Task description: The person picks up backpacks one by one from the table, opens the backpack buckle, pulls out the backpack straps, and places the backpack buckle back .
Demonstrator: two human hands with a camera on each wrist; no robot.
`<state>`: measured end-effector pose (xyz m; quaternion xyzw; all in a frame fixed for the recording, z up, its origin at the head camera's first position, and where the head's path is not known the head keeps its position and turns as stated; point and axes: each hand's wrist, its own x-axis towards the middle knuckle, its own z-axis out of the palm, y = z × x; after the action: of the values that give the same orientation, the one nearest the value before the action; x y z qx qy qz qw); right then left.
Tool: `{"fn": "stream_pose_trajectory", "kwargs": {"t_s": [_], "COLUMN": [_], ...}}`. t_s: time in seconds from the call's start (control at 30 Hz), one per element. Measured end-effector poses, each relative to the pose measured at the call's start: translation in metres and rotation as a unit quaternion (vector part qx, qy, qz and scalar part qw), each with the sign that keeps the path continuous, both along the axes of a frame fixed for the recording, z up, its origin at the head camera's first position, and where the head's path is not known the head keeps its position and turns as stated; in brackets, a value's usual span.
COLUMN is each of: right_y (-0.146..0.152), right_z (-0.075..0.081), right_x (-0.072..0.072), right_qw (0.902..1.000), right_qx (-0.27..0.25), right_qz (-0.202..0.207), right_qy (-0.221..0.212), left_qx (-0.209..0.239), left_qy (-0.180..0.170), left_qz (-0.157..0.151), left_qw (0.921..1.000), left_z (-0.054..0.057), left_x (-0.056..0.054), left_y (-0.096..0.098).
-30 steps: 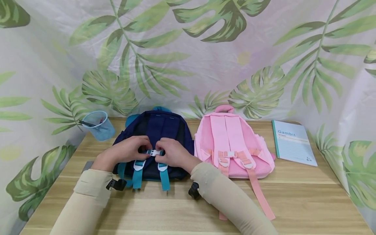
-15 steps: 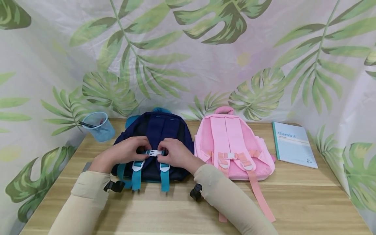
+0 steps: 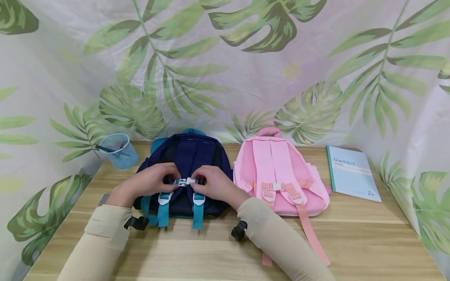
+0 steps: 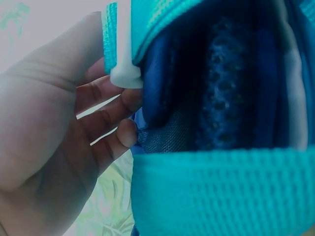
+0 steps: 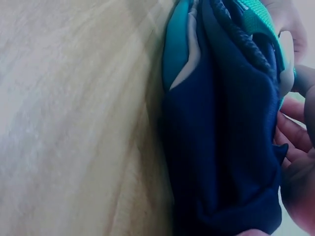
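My sleeves (image 3: 281, 246) are matt cloth, the navy backpack (image 3: 193, 150) smooth matt fabric with coarsely woven teal straps (image 3: 163, 214), its buckle (image 3: 190, 180) smooth plastic, the bench (image 3: 183, 257) smooth, wood-grained.

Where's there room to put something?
Bare tabletop shows between the notebook and long pink strap, and between the sleeves. It's crowded where the left hand and right hand hold the buckle on the navy backpack near the pink backpack.
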<state>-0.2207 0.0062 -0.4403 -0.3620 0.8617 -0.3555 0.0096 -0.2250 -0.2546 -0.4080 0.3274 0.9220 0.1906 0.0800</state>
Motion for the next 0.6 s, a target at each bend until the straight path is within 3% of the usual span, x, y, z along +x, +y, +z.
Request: {"fn": "stream_pose_trajectory", "kwargs": {"t_s": [0.13, 0.33, 0.6], "right_y": [0.004, 0.008, 0.013], "right_z": [0.0, -0.001, -0.001], "right_x": [0.0, -0.001, -0.001], "right_qw": [0.9996, 0.9993, 0.9983], "right_qx": [-0.01, -0.02, -0.027], "right_qz": [0.007, 0.016, -0.015], "right_qy": [-0.025, -0.028, -0.05], "left_qx": [-0.003, -0.007, -0.004], "left_qy": [0.005, -0.001, -0.001], "left_qz": [-0.001, 0.005, 0.008], "left_qw": [1.0, 1.0, 1.0], "left_z": [-0.001, -0.001, 0.0], "left_x": [-0.001, 0.0, 0.001], "left_y": [0.001, 0.001, 0.0]}}
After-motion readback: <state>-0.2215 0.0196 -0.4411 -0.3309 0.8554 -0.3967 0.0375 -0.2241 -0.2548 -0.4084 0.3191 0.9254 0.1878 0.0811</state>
